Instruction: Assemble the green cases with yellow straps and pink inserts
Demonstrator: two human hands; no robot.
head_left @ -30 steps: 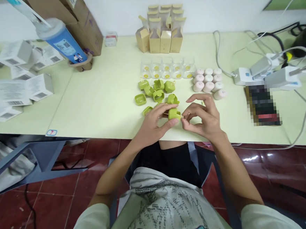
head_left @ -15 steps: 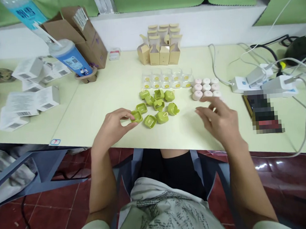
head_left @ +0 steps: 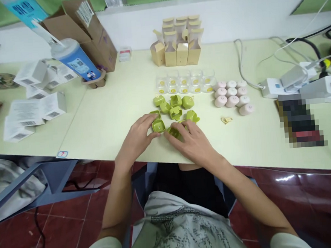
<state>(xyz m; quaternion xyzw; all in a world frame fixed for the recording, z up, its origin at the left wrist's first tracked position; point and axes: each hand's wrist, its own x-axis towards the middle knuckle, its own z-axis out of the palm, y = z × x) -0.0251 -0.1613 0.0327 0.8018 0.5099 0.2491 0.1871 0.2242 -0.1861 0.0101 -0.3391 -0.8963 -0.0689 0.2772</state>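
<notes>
My left hand (head_left: 136, 135) pinches a small green plastic case part (head_left: 158, 125) just above the pale table (head_left: 111, 116). My right hand (head_left: 192, 141) lies beside it, its fingers closed over another green part (head_left: 174, 132). Behind both hands sits a cluster of several more green case parts (head_left: 175, 106). A small yellowish loop (head_left: 226, 119) lies loose on the table to the right of my right hand.
Pink rounded pieces (head_left: 231, 95) sit right of the green cluster, clear trays (head_left: 184, 83) behind it, tan cartons (head_left: 178, 43) at the back. White boxes (head_left: 34, 106), a blue bottle (head_left: 76, 62) and a brown carton (head_left: 82, 27) stand left. Cables and chargers (head_left: 295, 81) lie right.
My right hand has swung left from near the pink pieces onto the green parts. My left hand has moved right with its green part. The yellowish loop now lies on the table.
</notes>
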